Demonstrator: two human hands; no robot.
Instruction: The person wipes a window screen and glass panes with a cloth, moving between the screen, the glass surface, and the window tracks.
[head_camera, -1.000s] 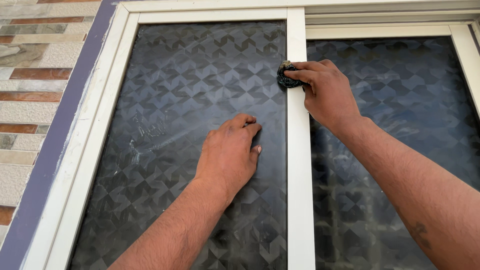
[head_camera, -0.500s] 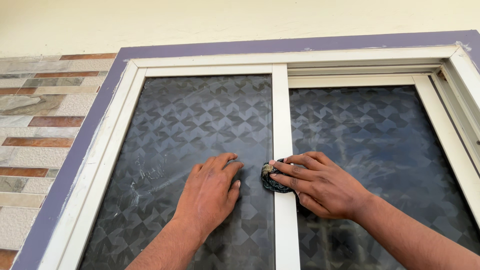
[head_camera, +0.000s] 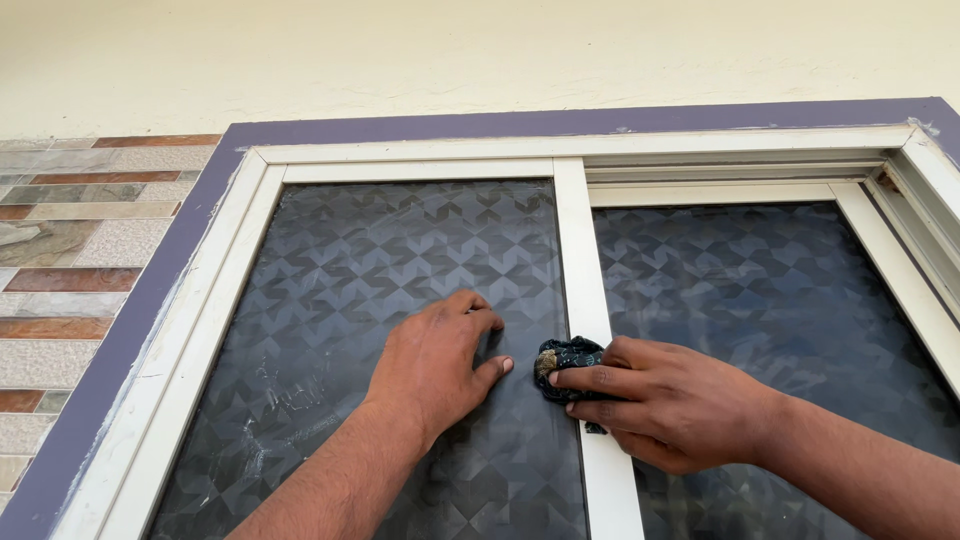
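**Cloth pressed on the white bar between two dark panes**

Cloth (head_camera: 566, 362), a small dark wad, is sitting on the white bar (head_camera: 578, 280) that runs upright between the two panes, about halfway down the visible part of it. The right hand (head_camera: 672, 400) is pinching it: thumb and fingers are closed over the wad and pushing it against the bar, with a corner of fabric poking out past the fingertips on the left. The left hand (head_camera: 440, 365) is lying flat and open on the left pane (head_camera: 380, 280), fingers spread, holding nothing, its thumb close to the cloth but not touching it.

Both panes are carrying a dark film with a geometric pattern. The right pane (head_camera: 780, 300) is sitting a little further back in the white frame (head_camera: 240, 240). Whitish smears (head_camera: 290, 400) are showing low on the left pane, beside the left wrist. A purple border (head_camera: 180, 250) is running round the frame, with striped tile (head_camera: 80, 240) to the left and a cream wall (head_camera: 480, 50) above.

As a judgement, several things could be going wrong from here. The wad is small and only lightly bunched, so it could be slipping out from under the fingers if the pressure is easing. The flat left palm is likely leaving fresh marks on the film. Leaning hard on that pane could be shifting it in its track. Grit caught in the cloth could be scratching the film at the bar's edge.
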